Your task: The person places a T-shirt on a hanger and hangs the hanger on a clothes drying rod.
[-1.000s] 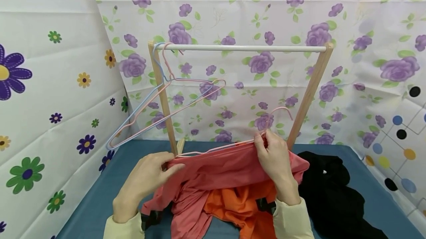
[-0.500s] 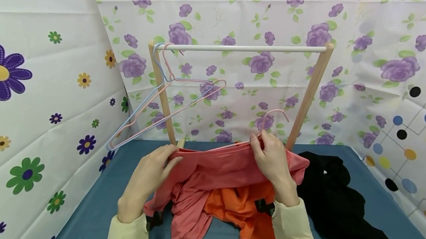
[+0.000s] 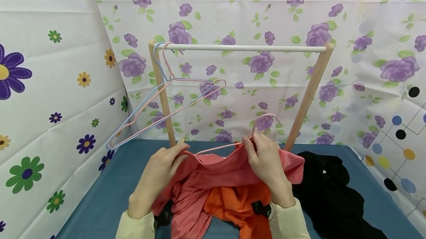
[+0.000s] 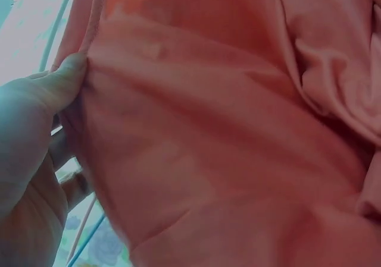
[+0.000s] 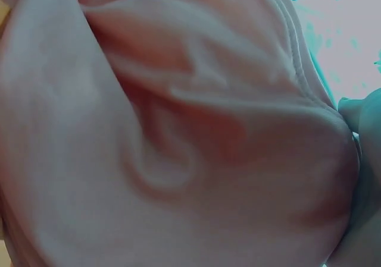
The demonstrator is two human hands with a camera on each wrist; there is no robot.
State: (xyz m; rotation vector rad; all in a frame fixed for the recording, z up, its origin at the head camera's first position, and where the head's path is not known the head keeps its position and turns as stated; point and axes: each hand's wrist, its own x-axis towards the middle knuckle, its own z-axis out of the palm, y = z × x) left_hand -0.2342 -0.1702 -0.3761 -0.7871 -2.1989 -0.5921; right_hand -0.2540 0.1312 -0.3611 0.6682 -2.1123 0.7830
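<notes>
A coral-pink shirt [image 3: 219, 174] hangs between both hands in the head view, its neck edge slack. Inside that edge runs the arm of a pink hanger [image 3: 217, 147]; its hook rises above the right hand. My left hand [image 3: 158, 168] pinches the shirt's left edge between thumb and fingers, as the left wrist view also shows with the thumb [image 4: 70, 79] on the cloth. With the right hand [image 3: 267, 161] I grip the neck edge at the base of the hook. Shirt fabric [image 5: 178, 213] fills most of the right wrist view. The hanger's far end is hidden in the cloth.
A rack with a white rail [image 3: 243, 48] and wooden posts [image 3: 309, 96] stands behind. A blue hanger [image 3: 133, 112] and another pink hanger [image 3: 169, 115] hang at its left. Orange clothing [image 3: 233, 204] lies under the shirt, black clothing [image 3: 332, 194] at the right, on a blue surface [image 3: 100, 191].
My left hand has moved right, toward the right hand, and the neck edge has gone slack, baring the hanger's arm. The right hand and the hook have shifted left and slightly down.
</notes>
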